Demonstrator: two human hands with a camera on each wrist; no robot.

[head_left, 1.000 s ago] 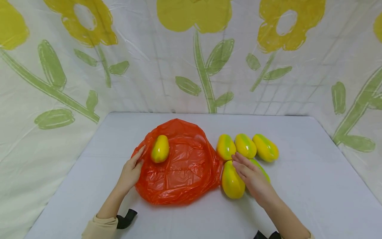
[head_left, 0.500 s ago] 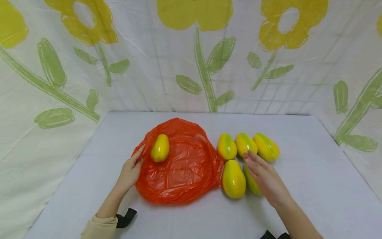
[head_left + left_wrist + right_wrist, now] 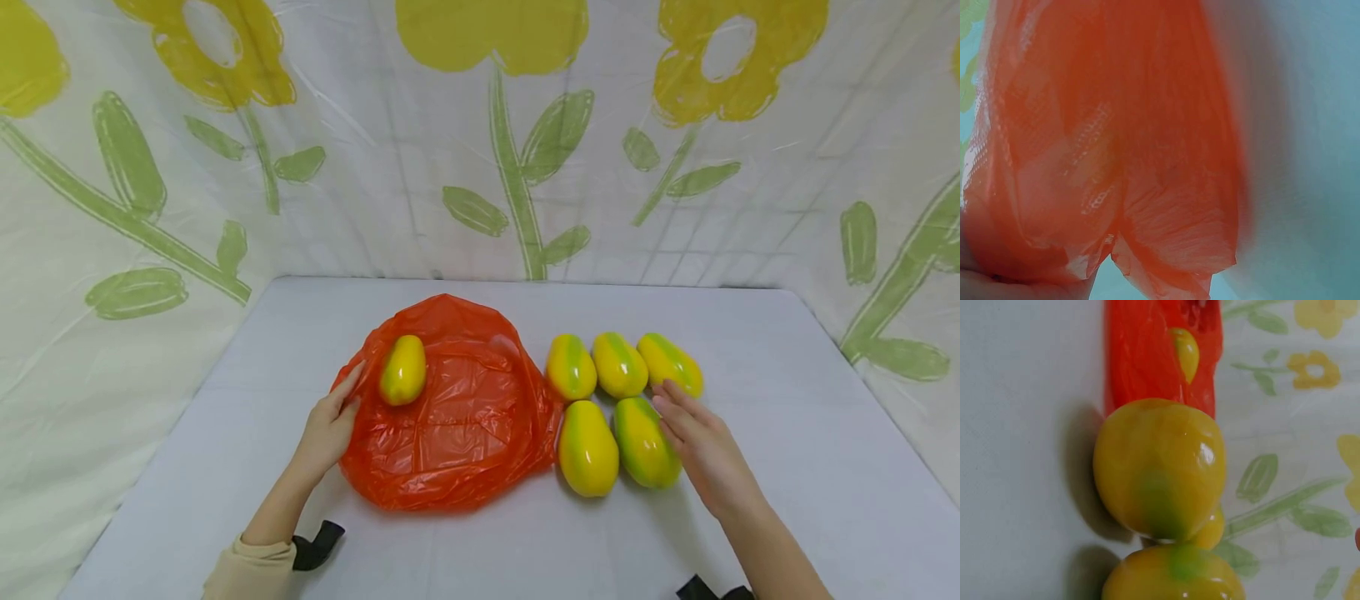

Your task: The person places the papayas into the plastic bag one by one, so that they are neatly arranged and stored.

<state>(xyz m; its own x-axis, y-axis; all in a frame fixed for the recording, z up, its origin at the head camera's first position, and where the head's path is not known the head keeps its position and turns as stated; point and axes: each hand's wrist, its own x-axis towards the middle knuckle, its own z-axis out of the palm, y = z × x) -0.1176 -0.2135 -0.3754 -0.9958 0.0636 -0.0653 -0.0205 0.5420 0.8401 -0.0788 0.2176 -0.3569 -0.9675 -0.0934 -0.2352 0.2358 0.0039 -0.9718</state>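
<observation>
A red plastic bag (image 3: 465, 417) lies spread wide on the table, left of centre. One yellow-green papaya (image 3: 403, 371) is in it, near its left side. At the bag's left edge, my left hand (image 3: 330, 425) holds the rim; the red film fills most of the left wrist view and partly hides the fingers. My right hand (image 3: 705, 446) has straight fingers and holds nothing. Its fingertips are beside the near right papaya (image 3: 647, 443); whether they touch it I cannot tell. Left of that one lies another papaya (image 3: 588, 450), close to the bag.
Behind these two, a back row holds a left papaya (image 3: 572, 368), a middle papaya (image 3: 620, 365) and a slanted right papaya (image 3: 671, 365). All rest on a white-covered table (image 3: 787, 467). A flower-patterned curtain (image 3: 375, 183) hangs behind and along the sides.
My right hand has moved to the right, from over the near papayas to the right one's far side, uncovering both. My left hand and the bag have stayed put.
</observation>
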